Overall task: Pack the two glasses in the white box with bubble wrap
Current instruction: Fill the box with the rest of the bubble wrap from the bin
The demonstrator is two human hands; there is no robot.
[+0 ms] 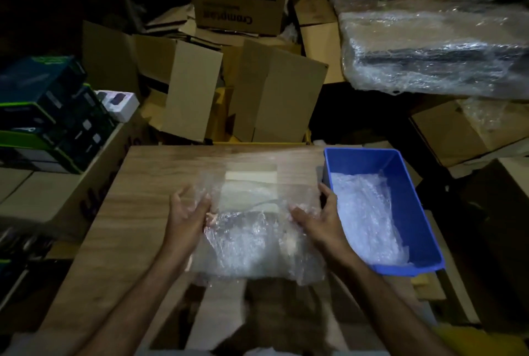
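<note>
A sheet of clear bubble wrap [252, 241] is spread between both hands above the wooden table [137, 212]. My left hand [187, 214] grips its left edge and my right hand [317, 219] grips its right edge. Through and beyond the wrap a white box [251, 184] lies on the table, partly veiled by the plastic. A faint curved glassy outline shows through the wrap over the box; I cannot tell if it is a glass.
A blue plastic bin [406, 184] with more bubble wrap inside stands on the table's right side. Cardboard boxes [240, 89] crowd the floor behind the table. Stacked dark product boxes [48, 115] sit at left, a plastic-wrapped bundle [435, 49] at upper right.
</note>
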